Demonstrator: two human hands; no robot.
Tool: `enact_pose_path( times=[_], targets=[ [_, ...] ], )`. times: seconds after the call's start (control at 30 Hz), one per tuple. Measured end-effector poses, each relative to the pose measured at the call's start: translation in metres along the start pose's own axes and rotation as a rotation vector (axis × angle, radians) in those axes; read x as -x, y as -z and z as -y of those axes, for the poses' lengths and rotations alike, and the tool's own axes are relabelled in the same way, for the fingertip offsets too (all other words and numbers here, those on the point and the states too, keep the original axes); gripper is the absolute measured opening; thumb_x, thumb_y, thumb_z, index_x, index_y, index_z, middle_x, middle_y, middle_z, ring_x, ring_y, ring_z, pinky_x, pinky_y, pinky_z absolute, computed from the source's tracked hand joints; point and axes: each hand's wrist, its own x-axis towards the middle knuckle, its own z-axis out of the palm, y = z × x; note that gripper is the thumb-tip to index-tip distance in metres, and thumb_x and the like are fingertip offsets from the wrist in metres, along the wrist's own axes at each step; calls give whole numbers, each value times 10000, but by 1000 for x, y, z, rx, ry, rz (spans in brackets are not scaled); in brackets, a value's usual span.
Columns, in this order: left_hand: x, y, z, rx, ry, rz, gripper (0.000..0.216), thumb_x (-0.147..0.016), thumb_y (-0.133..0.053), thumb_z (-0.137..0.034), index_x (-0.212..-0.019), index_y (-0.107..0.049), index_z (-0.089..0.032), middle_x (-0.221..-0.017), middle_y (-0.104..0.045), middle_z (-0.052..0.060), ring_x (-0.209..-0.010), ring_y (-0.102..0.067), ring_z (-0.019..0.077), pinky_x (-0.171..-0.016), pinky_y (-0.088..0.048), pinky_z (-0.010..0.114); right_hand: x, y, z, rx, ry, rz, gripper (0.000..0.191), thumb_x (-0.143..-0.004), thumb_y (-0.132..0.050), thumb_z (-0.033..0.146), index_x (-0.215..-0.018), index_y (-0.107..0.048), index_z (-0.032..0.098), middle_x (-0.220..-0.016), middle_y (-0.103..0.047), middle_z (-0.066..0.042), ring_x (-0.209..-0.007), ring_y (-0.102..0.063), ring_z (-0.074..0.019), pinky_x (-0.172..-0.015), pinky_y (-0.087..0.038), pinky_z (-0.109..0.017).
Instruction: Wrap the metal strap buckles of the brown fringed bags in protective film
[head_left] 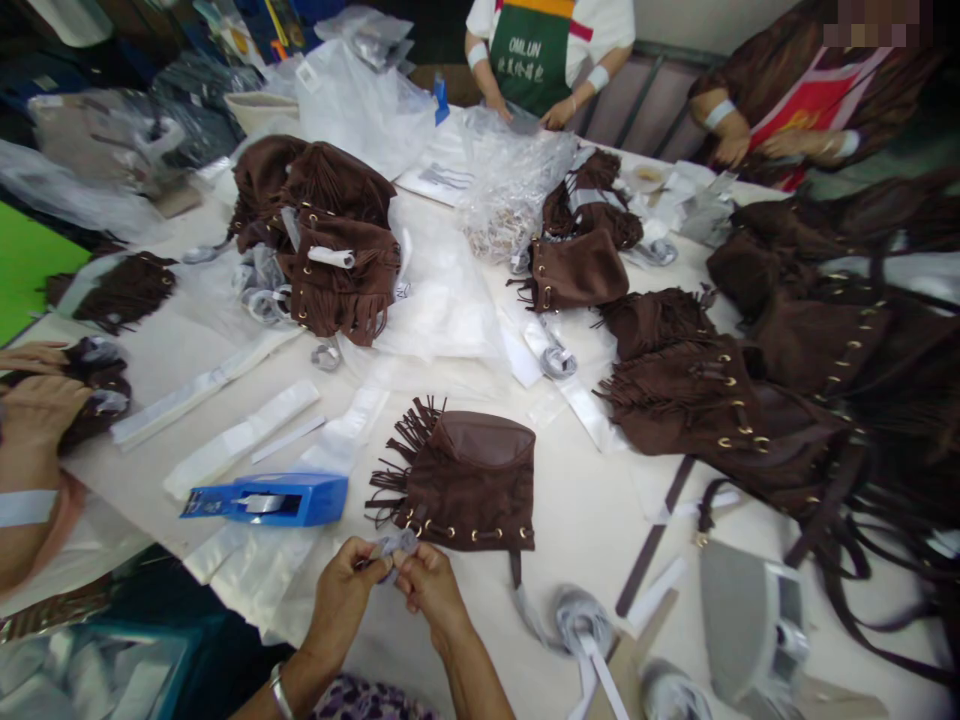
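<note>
A dark brown fringed drawstring bag (480, 500) lies flat before me, its row of gold eyelets towards me. My left hand (349, 585) and my right hand (435, 590) meet just below that edge. Both pinch a small piece of greyish wrapping (395, 545) near the bag's drawstring; what is inside it is hidden. From the bag's right corner a strap in grey wrapping (529, 612) runs to a wrapped coil (583, 618). Left of the bag sits a blue tape dispenser (300, 498).
Brown fringed bags are piled at the back left (337, 260) and right (750, 400). A grey tape dispenser (739, 625) stands at front right. White strips (244, 440) lie at left. A co-worker's hand (45, 405) works at the left edge; two people stand across the table.
</note>
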Motion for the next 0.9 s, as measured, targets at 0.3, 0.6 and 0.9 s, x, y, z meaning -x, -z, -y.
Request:
enact_pose_path(
  times=[0.3,0.6,0.9],
  targets=[
    [-2,5,-7,69,-6,30,187,-665,-673,-363,-703,-598,-196,-627,-619,-31,-658,-545,191,-663,-399,313,33,16,7,-71,22,32,321,-746,-704,405,-924,-634,147,-755,-698,-39,-497,-488,-64,-505,-374,-190],
    [-4,8,-11,162,23,54,189,-628,-687,-346,-659,-577,-195,-595,-601,-40,-624,-520,170,-628,-395,293,34,18,3,-130,147,150,404,-661,-785,323,-1022,-671,183,-962,-694,-58,-891,-628,-195,-710,-479,-285],
    [-8,8,-17,163,18,107,160,-586,-693,-300,-619,-569,-204,-597,-596,-32,-625,-533,178,-613,-407,285,3,-4,-2,-74,124,-80,357,-634,-809,411,-656,-544,174,-546,-620,29,-508,-523,-98,-555,-401,-229]
  ],
)
